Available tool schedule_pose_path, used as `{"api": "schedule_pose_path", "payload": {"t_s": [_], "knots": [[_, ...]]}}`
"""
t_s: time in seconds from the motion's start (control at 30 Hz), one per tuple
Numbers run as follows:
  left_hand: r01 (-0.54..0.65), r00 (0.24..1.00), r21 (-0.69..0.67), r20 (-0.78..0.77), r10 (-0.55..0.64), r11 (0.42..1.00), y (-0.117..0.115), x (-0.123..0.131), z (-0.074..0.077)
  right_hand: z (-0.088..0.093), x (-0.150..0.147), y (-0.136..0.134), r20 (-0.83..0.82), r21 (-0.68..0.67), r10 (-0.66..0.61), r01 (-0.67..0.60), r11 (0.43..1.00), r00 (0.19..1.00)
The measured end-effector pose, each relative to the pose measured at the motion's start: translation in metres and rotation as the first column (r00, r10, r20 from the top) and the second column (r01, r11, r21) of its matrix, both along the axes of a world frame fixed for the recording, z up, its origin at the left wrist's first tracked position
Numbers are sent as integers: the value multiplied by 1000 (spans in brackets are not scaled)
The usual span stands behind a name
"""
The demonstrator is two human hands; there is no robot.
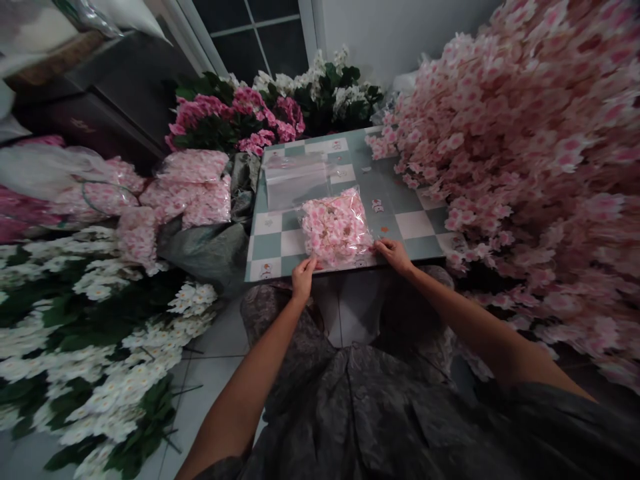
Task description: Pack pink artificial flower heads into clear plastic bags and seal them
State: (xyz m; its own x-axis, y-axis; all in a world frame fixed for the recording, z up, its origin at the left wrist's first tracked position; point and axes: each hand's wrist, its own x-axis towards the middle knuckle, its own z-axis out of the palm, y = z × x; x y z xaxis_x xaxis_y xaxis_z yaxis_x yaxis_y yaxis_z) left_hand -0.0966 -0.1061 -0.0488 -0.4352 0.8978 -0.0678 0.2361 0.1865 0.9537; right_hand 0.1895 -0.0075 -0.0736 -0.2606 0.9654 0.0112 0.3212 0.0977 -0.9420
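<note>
You have one camera, and it sits on your head. It looks forward and down, over your lap (350, 400), at the checkered board (415, 223). The bag of pink petals (336, 229) sits in the middle, quite near, with your left hand (303, 277) and right hand (395, 255) just under it — both reach in from the bottom. The view is wide: white flowers (100, 347) left, pink flowers (525, 167) right, a window (255, 33) far up top.
</note>
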Motion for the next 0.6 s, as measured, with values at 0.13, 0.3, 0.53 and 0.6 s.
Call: {"api": "schedule_pose_path", "payload": {"t_s": [0.13, 0.3, 0.53, 0.6], "knots": [[-162, 987, 19, 15, 162, 987, 10, 10, 1, 1, -9, 0, -34, -34, -96, 95, 995, 995], [-295, 955, 31, 0, 295, 955, 20, 21, -6, 3, -20, 1, -86, -45, -209, 206, 978, 974], [-345, 932, -34, -130, 338, 938, 28, 25, -9, 9, -36, 0, -74, -40, -367, 364, 930, 927], [-356, 925, -54, -165, 343, 933, 30, 24, -9, 9, -40, 1, -90, -70, -404, 399, 914, 910]]}}
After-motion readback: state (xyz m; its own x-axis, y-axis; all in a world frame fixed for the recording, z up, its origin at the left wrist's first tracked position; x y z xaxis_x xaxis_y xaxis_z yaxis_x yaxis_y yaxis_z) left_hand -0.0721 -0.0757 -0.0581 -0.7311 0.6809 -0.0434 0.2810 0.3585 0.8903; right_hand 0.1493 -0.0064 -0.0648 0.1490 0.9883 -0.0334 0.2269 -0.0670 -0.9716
